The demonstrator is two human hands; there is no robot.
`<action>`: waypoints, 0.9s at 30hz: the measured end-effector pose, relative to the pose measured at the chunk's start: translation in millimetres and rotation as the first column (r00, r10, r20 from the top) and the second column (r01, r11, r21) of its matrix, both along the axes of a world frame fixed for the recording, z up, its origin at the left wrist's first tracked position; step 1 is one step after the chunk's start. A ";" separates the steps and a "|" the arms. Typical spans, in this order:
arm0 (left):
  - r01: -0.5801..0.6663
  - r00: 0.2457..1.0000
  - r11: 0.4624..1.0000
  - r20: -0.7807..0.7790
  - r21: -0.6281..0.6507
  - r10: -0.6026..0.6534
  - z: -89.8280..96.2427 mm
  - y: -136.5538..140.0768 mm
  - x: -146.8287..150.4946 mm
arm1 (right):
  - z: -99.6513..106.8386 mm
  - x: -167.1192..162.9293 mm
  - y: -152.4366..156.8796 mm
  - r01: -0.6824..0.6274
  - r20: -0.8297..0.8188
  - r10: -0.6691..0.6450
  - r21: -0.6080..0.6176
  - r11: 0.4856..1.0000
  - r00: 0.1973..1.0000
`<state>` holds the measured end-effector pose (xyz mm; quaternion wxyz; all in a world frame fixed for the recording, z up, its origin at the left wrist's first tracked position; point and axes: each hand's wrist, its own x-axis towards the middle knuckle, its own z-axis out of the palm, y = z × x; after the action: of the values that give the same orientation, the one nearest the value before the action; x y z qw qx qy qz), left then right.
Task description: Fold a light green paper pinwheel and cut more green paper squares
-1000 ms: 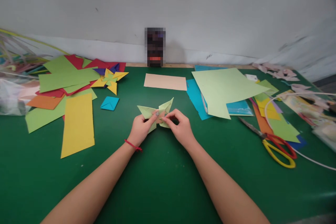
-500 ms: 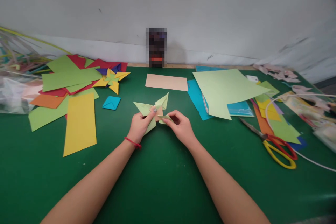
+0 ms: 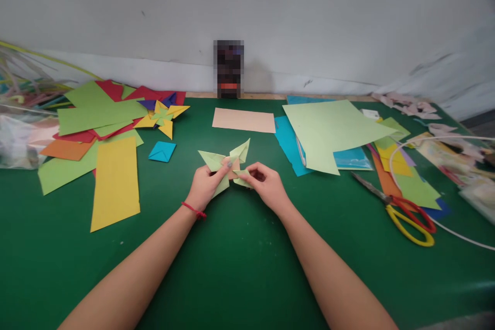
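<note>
Between my hands, above the green table, is a light green paper pinwheel [image 3: 240, 151] with pointed blades and a peach centre. My left hand [image 3: 209, 180] grips it from the left, thumb pressed on the peach centre; its other fingers are partly hidden beneath. Thumb and fingers of my right hand [image 3: 266, 185] pinch the lower right blade. Part of that blade is hidden by the fingers. Beyond the pinwheel lies a peach paper strip [image 3: 243, 120]. To its left sits a small folded blue paper square [image 3: 162, 151], near a finished yellow and purple pinwheel [image 3: 166, 113].
Coloured paper sheets [image 3: 116, 175] pile up on the left, beside a clear plastic bag [image 3: 19, 139]. A large pale green sheet [image 3: 332, 134] covers blue paper on the right. Scissors [image 3: 390, 201] with red and yellow handles lie at the right. A blurred dark upright object [image 3: 229, 69] leans on the wall.
The view has shifted slightly. Both hands keep their hold on the light green pinwheel, and its right blade appears tilted a little differently under my right fingers.
</note>
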<state>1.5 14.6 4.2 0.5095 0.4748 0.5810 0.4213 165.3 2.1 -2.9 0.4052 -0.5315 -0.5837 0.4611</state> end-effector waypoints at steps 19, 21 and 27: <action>-0.020 1.000 0.998 0.017 -0.064 0.021 2.1 -0.6 0.9 | 6.4 0.3 -2.1 -0.054 0.154 0.035 0.118 0.992 0.988; -0.017 1.000 0.998 0.005 -0.061 0.017 1.9 -0.6 1.1 | 6.0 -1.1 -2.6 -0.043 0.165 0.022 0.127 0.991 0.986; 0.002 1.000 0.997 -0.004 -0.072 -0.002 3.8 -0.7 1.2 | 8.5 -1.3 -3.0 -0.039 0.181 0.015 0.132 0.990 0.983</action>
<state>2.8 13.9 8.1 0.5255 0.4576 0.5964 0.3985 164.0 -0.9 5.6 0.3796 -0.5344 -0.6548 0.3762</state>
